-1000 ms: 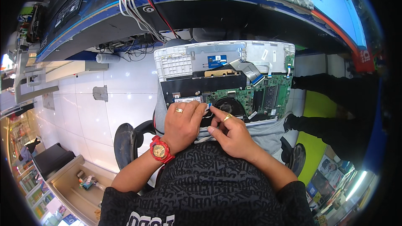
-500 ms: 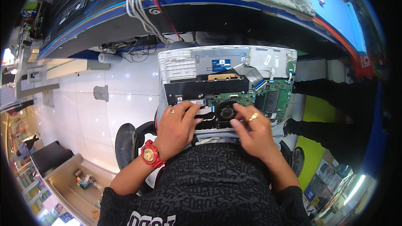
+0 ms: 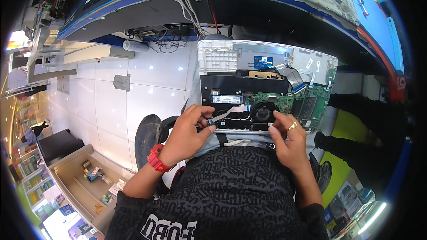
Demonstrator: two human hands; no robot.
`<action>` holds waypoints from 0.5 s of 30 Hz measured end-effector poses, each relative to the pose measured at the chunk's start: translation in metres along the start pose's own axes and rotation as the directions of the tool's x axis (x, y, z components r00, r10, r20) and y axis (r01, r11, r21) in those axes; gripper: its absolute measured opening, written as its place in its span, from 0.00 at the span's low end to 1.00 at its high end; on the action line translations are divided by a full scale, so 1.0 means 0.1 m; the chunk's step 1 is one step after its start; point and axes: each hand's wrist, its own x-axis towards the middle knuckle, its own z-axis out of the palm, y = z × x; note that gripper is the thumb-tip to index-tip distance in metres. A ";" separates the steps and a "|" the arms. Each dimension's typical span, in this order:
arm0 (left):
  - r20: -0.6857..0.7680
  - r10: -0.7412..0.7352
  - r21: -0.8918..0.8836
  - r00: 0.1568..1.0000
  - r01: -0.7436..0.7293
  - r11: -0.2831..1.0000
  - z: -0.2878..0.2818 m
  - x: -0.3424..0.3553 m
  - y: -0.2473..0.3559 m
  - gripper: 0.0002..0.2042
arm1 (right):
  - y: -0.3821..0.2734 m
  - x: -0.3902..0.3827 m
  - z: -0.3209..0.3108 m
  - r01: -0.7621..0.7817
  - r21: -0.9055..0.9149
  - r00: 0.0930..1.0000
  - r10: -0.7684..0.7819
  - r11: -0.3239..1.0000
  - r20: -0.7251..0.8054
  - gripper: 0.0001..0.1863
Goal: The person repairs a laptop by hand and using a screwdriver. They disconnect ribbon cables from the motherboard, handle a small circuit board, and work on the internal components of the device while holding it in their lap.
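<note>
The left hand [image 3: 187, 130] has its thumb and fingertips closed on the near end of a white flat ribbon cable [image 3: 230, 113], where a small dark connector piece [image 3: 211, 122] shows between them. The cable lies to the right of this hand and slightly beyond it; its long axis slants away rightward, from the pinched end to a blue-tipped end just left of the cooling fan [image 3: 263, 114]. The left hand is thus the nearer one, with the blue tip lying between the two hands. Beyond the left fingertips and a little to their right is a stick-shaped solid-state drive [image 3: 227, 99]. The fan sits just left of the right hand [image 3: 290, 141], whose thumb and forefinger stand apart, empty; I cannot tell whether they touch the opened laptop base [image 3: 218, 61]. Beyond the right hand spreads the green motherboard [image 3: 286, 101].
</note>
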 end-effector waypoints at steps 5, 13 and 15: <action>0.049 -0.097 0.001 0.994 0.097 0.995 -0.02 0.00 0.00 0.13 | -0.07 0.01 0.13 0.030 -0.020 0.998 -0.029 0.999 0.050 0.17; 0.061 -0.181 -0.260 0.982 0.190 0.947 0.08 0.02 0.12 0.12 | -0.38 0.08 0.43 0.152 0.036 0.952 -0.156 0.988 0.261 0.18; 0.099 -0.192 -0.341 0.976 0.215 0.915 0.12 0.02 0.21 0.11 | -0.52 0.09 0.45 0.109 0.054 0.957 -0.119 0.993 0.266 0.20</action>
